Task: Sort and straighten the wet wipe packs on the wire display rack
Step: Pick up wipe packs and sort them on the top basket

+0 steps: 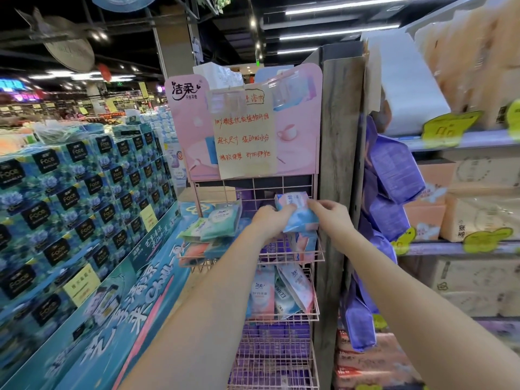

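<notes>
A pink wire display rack [319, 256] stands in front of me with several tiers. Over the right side of its top basket, my left hand [268, 220] and my right hand [330, 213] both grip a blue and pink wet wipe pack [297, 211], held tilted. Green and white wipe packs [216, 223] lean in the basket's left side, with red and blue packs below them. Pink and blue packs [281, 291] stand askew in the second basket. Purple packs [270, 347] fill the lower baskets.
A pink header board with a handwritten paper sign [243, 136] tops the rack. Stacked blue tissue boxes [78, 198] crowd the left. A grey wooden post [336, 164] borders the rack's right side, with hanging purple bags [391, 178] and tissue shelves [464, 142] beyond.
</notes>
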Tool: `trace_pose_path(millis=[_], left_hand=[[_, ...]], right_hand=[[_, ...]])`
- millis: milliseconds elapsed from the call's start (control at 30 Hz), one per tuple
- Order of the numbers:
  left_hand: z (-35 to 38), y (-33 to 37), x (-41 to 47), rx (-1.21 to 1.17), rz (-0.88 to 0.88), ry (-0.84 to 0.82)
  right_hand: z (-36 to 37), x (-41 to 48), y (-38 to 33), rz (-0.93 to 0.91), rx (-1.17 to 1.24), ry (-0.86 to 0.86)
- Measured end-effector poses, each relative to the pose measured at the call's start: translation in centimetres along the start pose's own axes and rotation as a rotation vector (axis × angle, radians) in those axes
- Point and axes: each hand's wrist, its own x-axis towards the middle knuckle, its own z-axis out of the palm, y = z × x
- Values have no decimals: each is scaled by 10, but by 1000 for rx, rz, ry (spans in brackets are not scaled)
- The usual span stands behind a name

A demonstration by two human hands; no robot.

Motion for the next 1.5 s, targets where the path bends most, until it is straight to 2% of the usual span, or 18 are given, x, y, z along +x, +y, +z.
trace_pose_path(millis=[100,233,433,667,933,1300,1500], left_hand=[[2,-11,1,78,-33,-13],[5,-8,2,-78,-94,-68],[18,-4,5,-219,-34,-53],[20,-6,6,-48,-73,-53],[17,-4,11,61,12,-15],[-1,8,6,213,151,87],[-36,20,-6,299,284,245]], right_hand=[[1,-3,12,5,-22,-49],[3,-3,12,-5,-86,-65],[1,2,11,8,0,-12],[4,-1,14,-27,-154,50],[-4,-2,11,-10,-145,18],[7,-28,-12,-364,-374,142],[34,-39,-28,-472,-404,7]])
